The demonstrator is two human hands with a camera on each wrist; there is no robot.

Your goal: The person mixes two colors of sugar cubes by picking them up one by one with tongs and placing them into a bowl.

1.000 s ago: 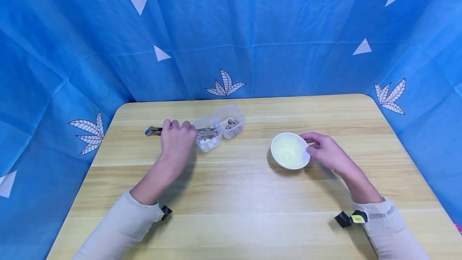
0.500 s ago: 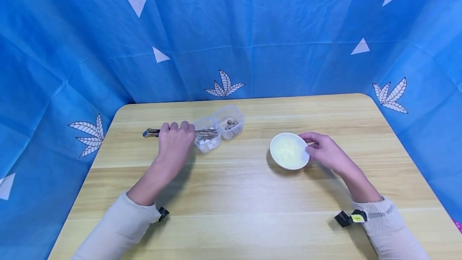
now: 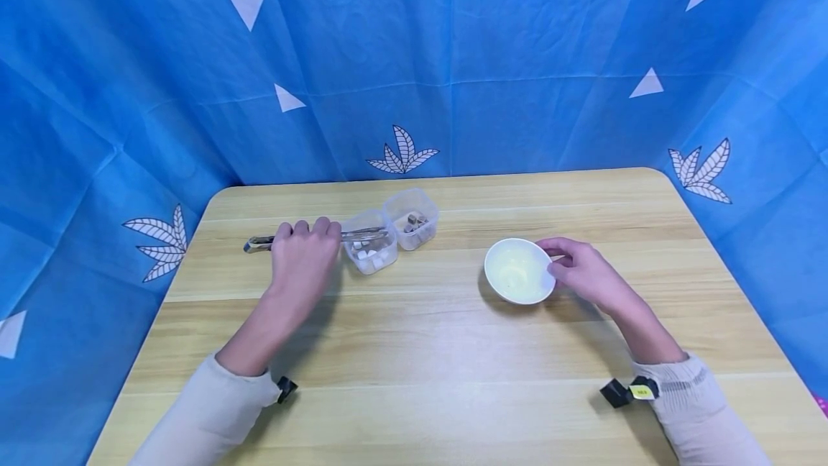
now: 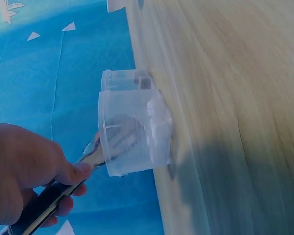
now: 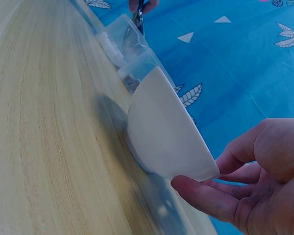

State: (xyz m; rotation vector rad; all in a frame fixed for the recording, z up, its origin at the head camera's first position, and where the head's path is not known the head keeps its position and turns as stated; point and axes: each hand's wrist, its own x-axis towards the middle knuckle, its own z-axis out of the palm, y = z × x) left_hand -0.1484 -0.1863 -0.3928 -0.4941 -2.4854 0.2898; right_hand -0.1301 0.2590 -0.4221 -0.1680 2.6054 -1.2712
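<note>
My left hand grips metal tongs by the dark handle. Their front end reaches into a clear plastic box that holds several white cube-like pieces. What lies between the tips is too blurred to tell. Over at the right, my right hand pinches the rim of a white bowl between thumb and fingers. In the right wrist view the bowl's outer wall faces the camera. No contents show inside it.
A second clear box, touching the first on its far right side, has several small brown and greyish pieces inside. Both stand on the wooden table towards its back edge, before a blue patterned curtain.
My left hand has shifted a little to the left, drawing the tongs with it, their tips still within the box. The right hand and bowl hold still.
</note>
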